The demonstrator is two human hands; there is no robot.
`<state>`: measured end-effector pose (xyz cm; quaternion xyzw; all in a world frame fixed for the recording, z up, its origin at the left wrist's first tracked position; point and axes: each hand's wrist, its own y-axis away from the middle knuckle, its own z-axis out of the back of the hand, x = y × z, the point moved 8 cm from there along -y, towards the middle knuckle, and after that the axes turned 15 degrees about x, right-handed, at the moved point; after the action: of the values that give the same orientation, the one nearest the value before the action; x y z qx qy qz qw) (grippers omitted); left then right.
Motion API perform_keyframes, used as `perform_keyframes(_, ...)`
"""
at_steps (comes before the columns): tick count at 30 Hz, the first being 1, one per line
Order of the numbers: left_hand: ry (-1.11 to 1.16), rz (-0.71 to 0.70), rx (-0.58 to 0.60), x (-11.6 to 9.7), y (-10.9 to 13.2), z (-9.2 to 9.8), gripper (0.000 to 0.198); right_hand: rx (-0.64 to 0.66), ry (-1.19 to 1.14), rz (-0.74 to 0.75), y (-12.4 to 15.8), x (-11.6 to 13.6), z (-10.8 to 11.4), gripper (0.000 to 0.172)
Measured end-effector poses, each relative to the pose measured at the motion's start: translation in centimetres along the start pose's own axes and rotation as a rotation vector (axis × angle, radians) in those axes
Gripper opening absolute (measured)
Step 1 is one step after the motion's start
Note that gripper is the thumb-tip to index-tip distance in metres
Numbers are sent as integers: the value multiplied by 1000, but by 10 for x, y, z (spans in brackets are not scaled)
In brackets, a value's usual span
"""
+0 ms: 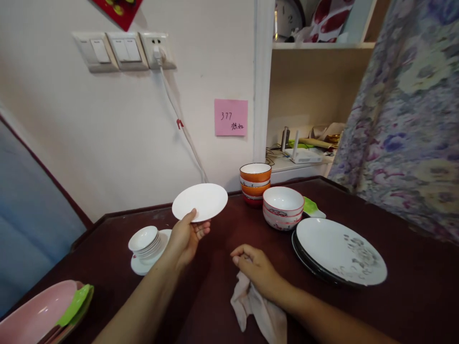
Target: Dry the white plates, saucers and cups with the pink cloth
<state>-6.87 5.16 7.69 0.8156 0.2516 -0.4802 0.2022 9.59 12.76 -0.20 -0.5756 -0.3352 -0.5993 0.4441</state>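
My left hand grips a small white plate by its near rim, thumb on top and fingers underneath, lifted above the dark red table. My right hand is closed on a pale pinkish cloth, which hangs down below the fingers. To the left of my left forearm, a stack of small white bowls stands on a white plate. Right of my right hand lies a stack of large oval plates, the top one white with a grey floral print.
Toward the wall stand orange bowls and white bowls with red rims, both stacked. A green dish sits behind them. At the front left is a pink dish with green leaves. A white cable runs down the wall.
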Motion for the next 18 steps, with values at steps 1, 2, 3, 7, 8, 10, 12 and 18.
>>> perform_keyframes(1, 3, 14, -12, 5, -2, -1, 16, -12, -1, 13, 1, -1, 0, 23)
perform_keyframes(2, 1, 28, -22, 10, -4, -2, 16, -19, -2, 21, 2, -1, 0, 22)
perform_keyframes(3, -2, 41, -30, 15, -4, -3, 15, -22, -1, 25, 2, -2, 0, 20)
perform_keyframes(7, -1, 117, -34, 41, 0, -5, 13, -8, 16, 22, 6, -1, -1, 17)
perform_keyframes(8, 3, 140, -36, 49, 3, -5, 13, -8, 24, 20, 7, -1, -1, 17)
perform_keyframes(10, 8, 183, -38, 62, 8, -4, 13, -1, 57, 23, 7, 1, -2, 16)
perform_keyframes(12, 6, 217, -39, 73, 13, -4, 14, 16, 102, 33, 7, 4, -5, 14)
perform_keyframes(18, -47, 230, -20, 71, 33, -9, 15, 15, 22, 47, 5, 9, -3, 20)
